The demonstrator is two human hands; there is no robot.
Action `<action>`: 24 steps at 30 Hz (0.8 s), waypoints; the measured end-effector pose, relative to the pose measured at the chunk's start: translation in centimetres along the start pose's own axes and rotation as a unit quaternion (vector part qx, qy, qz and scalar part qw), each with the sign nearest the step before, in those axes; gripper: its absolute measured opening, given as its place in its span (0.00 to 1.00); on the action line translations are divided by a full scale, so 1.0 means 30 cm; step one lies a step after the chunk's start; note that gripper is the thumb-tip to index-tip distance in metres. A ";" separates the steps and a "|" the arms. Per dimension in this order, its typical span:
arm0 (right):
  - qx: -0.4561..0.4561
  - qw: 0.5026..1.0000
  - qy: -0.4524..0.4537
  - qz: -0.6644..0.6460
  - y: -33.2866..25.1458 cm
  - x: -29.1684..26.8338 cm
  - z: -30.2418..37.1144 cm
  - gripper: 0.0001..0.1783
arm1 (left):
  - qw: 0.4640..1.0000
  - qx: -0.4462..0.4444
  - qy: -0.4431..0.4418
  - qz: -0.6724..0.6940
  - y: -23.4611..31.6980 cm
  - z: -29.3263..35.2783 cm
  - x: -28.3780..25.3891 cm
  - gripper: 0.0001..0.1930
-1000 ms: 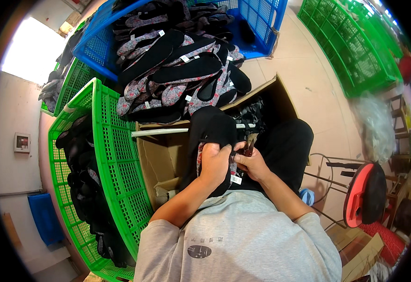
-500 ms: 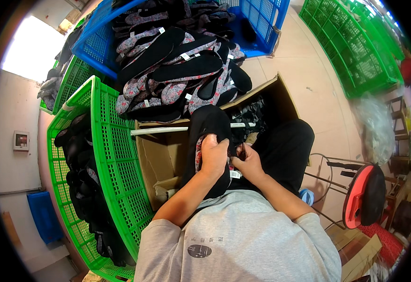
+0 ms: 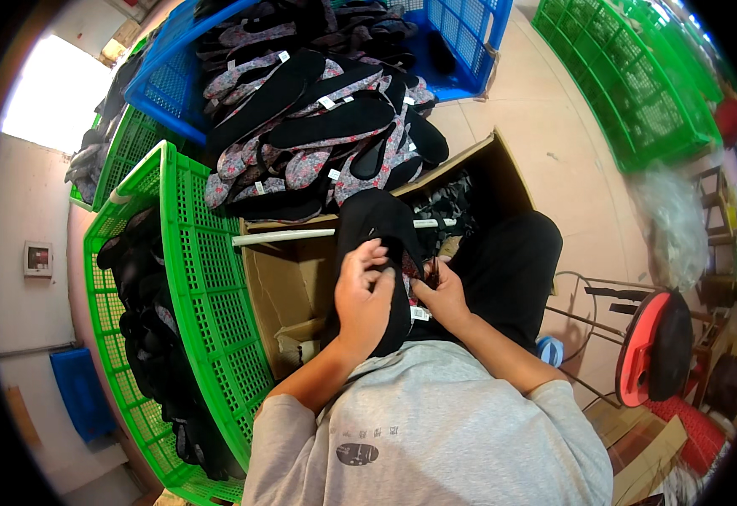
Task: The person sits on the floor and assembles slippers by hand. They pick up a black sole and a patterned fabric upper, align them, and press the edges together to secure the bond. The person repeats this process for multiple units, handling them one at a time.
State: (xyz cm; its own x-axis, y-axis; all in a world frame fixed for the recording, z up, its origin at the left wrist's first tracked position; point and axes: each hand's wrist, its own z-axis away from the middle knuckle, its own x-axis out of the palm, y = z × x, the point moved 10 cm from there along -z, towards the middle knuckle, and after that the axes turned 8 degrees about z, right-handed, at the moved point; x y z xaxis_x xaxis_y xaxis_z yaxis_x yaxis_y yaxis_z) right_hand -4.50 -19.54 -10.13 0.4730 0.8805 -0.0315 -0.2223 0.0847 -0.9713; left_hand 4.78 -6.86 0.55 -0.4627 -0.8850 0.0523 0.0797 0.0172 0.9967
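The work in hand looks like handling one black slipper [image 3: 409, 268] along its edge, perhaps tidying or checking it. It lies on the person's lap, between the two hands, its flowered lining partly showing; its black parts blend so well into the dark trousers [image 3: 511, 261] that its full outline is hard to tell.

The right hand [image 3: 442, 297] is closed, thumb and fingers pinched at the slipper's right side, with something small and dark at the fingertips — whether a tool or a bit of the slipper, I cannot tell. A white tag [image 3: 420, 313] hangs just below. The left hand [image 3: 364, 291] is half open, fingers loosely curled and seemingly holding nothing; whether it touches the slipper is unclear. The next move, I judge, calls for the left hand to steady the cloth while the right keeps its pinch.

As for containers, an open cardboard box [image 3: 302, 268] stands in front of the lap, a pale rod [image 3: 288, 238] across it and dark scraps [image 3: 446, 205] in its far right part. Beyond it, a blue crate [image 3: 463, 46] holds a heap of flowered slippers [image 3: 335, 122] that spills out toward the box. At the left, a green crate [image 3: 212, 291] holds black items [image 3: 145, 329] — probably slippers too, piled along its length
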 end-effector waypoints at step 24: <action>0.004 1.000 -0.028 0.006 0.035 0.013 0.010 0.08 | 0.897 0.290 0.104 -0.317 0.138 -0.070 -0.162 0.14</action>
State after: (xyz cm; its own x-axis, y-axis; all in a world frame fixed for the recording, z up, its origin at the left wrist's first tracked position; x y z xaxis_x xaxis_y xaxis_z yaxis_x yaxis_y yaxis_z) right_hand -4.82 -18.98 -11.09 0.4213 0.9065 -0.0286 -0.2347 0.0785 -0.9689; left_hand 9.22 -3.47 4.29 -0.0731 -0.8694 -0.4887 -0.6417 -0.3341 0.6904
